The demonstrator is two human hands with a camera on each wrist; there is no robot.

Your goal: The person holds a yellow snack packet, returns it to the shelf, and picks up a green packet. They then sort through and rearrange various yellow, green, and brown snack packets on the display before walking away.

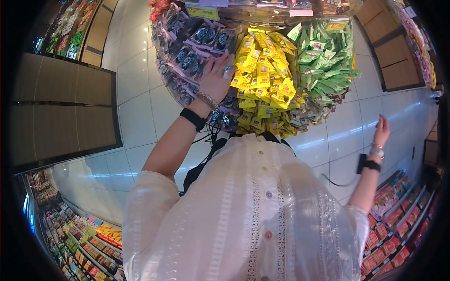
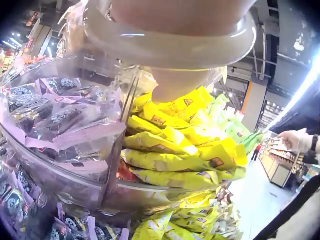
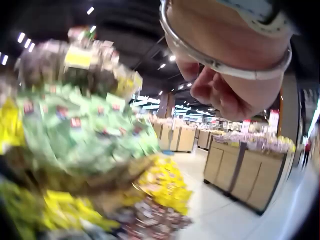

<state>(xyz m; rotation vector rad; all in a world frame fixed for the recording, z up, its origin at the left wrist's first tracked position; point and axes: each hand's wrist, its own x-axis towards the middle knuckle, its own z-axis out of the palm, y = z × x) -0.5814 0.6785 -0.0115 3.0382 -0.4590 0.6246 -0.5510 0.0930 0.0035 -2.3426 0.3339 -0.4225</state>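
In the head view my left hand (image 1: 218,77) lies over the border between dark packets with lilac edges (image 1: 187,61) and yellow packets (image 1: 262,65). Its fingers reach forward, and a ring shows on one of them. The left wrist view has the yellow packets (image 2: 170,135) piled behind a clear plastic divider (image 2: 117,145), while a bangle and the wrist hide most of that hand. My right hand (image 1: 382,131) hangs out to the side over the floor, holding nothing. Seen from the right wrist, the right hand's fingers (image 3: 215,92) are loosely bent, away from the green packets (image 3: 85,130).
Green packets (image 1: 326,61) fill the display's right side. Wooden display stands (image 3: 245,170) stand beyond the tiled floor (image 1: 136,98). Dark cabinets (image 1: 65,107) are at the left, and stocked shelves (image 1: 393,220) lie at the lower right.
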